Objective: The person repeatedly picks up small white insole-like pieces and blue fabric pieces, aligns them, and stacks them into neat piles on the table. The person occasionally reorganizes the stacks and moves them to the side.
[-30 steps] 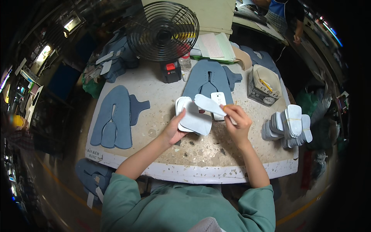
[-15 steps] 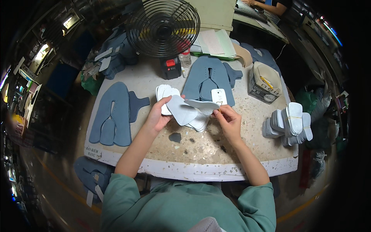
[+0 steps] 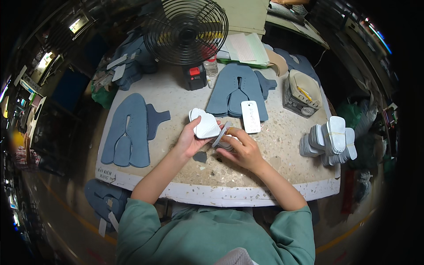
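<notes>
My left hand [image 3: 191, 139] is closed around a small stack of white shoe-tongue pieces [image 3: 206, 125], thumb on top. Close beside it, my right hand [image 3: 242, 149] has its fingers curled over a whitish tongue piece [image 3: 221, 136] turned nearly edge-on. More pieces lie under those fingers, partly hidden; whether the hand grips them too is unclear. A thin yellowish strand shows at the right fingertips. Just beyond, a white tag [image 3: 251, 117] with a hole overlaps a stack of blue-grey shoe uppers [image 3: 216, 99].
Another blue-grey upper [image 3: 115, 126] lies at the left. Banded stacks of whitish tongue pieces [image 3: 334, 137] stand at the right, near a box [image 3: 300, 104] holding a yellow pen. A black fan [image 3: 194, 77] stands at the back. A dark scrap [image 3: 200, 157] lies before my hands.
My right hand has moved left and closer to my left hand. The pieces that were fanned out are gathered together. The tag now lies flat over the uppers, away from my right fingers.
</notes>
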`<state>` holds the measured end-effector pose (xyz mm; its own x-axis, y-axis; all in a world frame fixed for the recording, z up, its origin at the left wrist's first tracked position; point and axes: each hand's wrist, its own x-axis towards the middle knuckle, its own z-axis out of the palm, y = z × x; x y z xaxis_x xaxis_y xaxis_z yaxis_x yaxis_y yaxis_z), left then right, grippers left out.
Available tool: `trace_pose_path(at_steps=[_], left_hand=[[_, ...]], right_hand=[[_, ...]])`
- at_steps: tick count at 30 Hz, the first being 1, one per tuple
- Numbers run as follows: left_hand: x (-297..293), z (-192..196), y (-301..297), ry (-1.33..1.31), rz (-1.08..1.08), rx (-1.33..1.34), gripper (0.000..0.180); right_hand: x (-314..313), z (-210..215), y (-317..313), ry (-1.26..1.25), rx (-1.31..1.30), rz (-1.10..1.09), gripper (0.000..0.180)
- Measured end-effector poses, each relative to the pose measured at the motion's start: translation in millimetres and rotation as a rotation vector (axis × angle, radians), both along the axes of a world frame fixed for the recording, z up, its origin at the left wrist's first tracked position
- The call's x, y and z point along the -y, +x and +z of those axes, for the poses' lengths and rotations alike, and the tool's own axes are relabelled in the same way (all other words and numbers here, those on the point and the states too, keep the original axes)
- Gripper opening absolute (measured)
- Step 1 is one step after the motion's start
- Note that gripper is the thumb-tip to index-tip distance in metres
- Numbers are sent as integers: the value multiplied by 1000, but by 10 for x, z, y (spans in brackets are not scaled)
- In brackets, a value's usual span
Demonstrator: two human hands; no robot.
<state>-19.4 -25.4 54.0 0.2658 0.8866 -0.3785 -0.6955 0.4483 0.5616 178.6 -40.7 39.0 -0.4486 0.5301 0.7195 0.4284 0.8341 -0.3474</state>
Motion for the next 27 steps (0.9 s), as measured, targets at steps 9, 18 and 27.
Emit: trace_pose_path(at_steps=[9,18,27], left_hand=[[142,-45,199,63,40,23,45],[160,-28,246,227,1,29,51],[-130,80,-238,332,330,193,53]], right_hand=[[73,39,-21,-256,-196,-74,37],[30,228,124,-461,-343,-274,16],[-119,51,198,-1104,-919,-107,22]])
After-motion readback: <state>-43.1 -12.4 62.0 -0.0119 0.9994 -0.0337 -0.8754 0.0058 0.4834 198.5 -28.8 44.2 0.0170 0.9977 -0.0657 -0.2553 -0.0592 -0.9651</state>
